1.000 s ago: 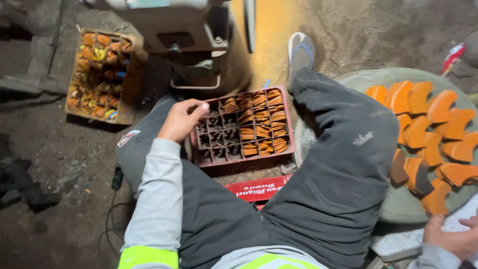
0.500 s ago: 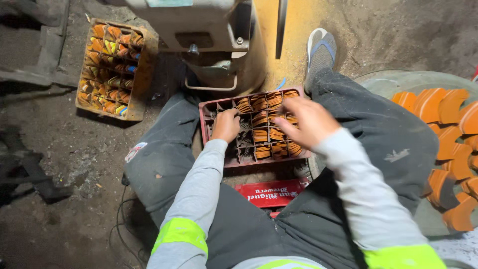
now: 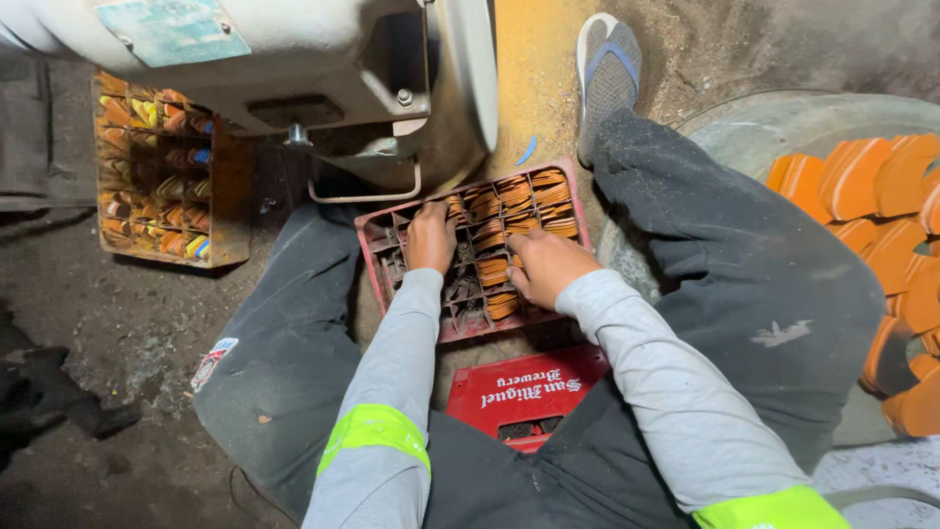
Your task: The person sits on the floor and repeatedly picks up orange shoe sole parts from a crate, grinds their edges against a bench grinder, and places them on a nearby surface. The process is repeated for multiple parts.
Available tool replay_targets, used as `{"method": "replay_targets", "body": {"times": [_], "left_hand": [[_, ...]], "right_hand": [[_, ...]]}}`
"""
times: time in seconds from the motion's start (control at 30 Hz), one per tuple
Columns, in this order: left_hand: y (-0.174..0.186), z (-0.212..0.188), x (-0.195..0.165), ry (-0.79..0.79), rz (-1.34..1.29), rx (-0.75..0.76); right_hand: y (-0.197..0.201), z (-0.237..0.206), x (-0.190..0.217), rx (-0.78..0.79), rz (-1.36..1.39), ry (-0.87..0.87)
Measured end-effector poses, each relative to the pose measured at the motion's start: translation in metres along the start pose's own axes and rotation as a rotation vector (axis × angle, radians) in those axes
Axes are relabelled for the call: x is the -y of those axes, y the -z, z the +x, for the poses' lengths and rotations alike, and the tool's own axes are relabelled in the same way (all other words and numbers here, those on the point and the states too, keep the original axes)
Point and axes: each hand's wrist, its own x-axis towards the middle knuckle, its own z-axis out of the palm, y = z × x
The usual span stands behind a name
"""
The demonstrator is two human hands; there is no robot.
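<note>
- At nine o'clock from the hands, a dusty orange crate (image 3: 166,171) stands on the dirt floor (image 3: 108,323), its cells packed with orange pieces; it lies well apart from both hands.
- The left hand (image 3: 431,238) rests palm down on the red divided crate (image 3: 470,255), fingers (image 3: 428,213) curled down into a cell at the crate's eleven o'clock corner. Whether they pinch anything I cannot tell.
- That crate sits on the floor between the person's knees, just below the grey machine (image 3: 294,69) at twelve o'clock; its upper right cells hold stacks of orange pieces (image 3: 524,201), the left cells look mostly bare.
- The right hand (image 3: 548,266) lies over the middle cells, fingers bent onto a stack, apparently closed loosely on it.
- Judgement: seat each stack upright and square in its cell, steadying the crate with the left hand.
- At three o'clock, larger orange curved pieces (image 3: 862,196) lie heaped on a round grey tray (image 3: 764,122).
</note>
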Motion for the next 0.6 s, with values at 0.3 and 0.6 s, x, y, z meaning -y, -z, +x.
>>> {"method": "replay_targets", "body": {"times": [0.3, 0.6], "left_hand": [[-0.013, -0.003, 0.002, -0.018, 0.026, 0.018], [-0.01, 0.01, 0.008, -0.098, 0.019, 0.154]], "right_hand": [[0.012, -0.006, 0.004, 0.021, -0.039, -0.061], [0.014, -0.007, 0.008, 0.055, -0.052, -0.056]]}}
